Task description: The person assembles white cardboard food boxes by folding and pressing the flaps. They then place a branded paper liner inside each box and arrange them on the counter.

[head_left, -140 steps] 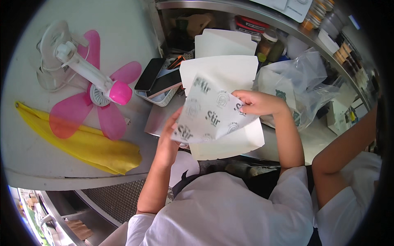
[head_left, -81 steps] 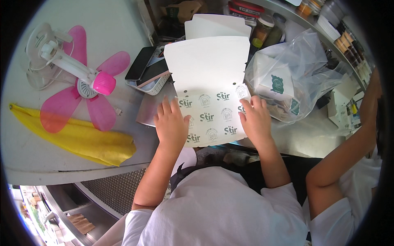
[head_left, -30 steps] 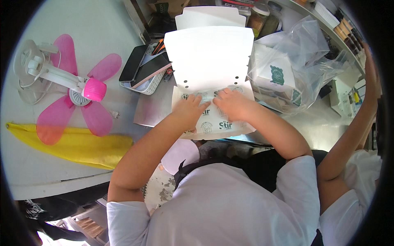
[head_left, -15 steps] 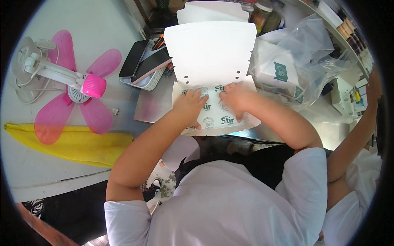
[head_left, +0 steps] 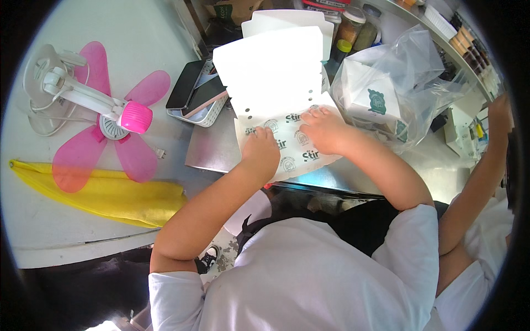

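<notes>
One white fan with pink blades is resting at the far left, and a yellow cloth is lying on the near side of it. To their right, a white basket is holding a black phone and other flat items. Next comes the metal counter, where an open white box is lying by the near edge, its lid standing up on the far side. A printed paper sheet is covering the box's floor. The left hand is resting on the sheet's left part, fingers loosely spread, gripping nothing; its thumb is hidden. The right hand is lying open on the right part, fingertips toward the far edge, also grasping nothing. For this pressing, one palm should probably be anchoring the sheet while the other is smoothing from the middle outward, and light pressure at the far crease would likely be sparing the paper from tearing. Farther right, a clear bag is enclosing a white carton, and a co-worker's arm is reaching in at the right rim.
</notes>
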`<state>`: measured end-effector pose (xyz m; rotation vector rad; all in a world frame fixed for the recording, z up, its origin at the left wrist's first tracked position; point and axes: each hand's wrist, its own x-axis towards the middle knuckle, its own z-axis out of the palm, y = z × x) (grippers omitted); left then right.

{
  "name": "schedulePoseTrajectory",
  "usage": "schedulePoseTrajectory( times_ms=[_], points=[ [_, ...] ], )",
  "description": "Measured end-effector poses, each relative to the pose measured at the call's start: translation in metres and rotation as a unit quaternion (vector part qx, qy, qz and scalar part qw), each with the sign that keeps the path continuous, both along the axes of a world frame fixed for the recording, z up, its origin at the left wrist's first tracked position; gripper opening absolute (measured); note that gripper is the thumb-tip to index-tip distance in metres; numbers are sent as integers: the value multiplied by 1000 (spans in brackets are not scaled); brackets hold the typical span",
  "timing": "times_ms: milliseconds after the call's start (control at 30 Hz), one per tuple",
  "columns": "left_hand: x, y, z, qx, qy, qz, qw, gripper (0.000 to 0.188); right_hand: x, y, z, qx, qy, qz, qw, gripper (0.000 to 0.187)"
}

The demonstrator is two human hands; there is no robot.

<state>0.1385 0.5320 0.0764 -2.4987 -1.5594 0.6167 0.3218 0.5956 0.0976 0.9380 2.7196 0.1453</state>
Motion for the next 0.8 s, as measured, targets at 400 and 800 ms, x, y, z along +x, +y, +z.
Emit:
schedulePoseTrajectory(
  times_ms=[400,800],
  points=[
    [-4,25,11,-44,26,57,997,98,-15,21,-43,15,75,-121,990,36],
    [-1,36,-10,-119,-40,144,982,99,-13,10,-40,109,183,-45,976,24]
  ],
)
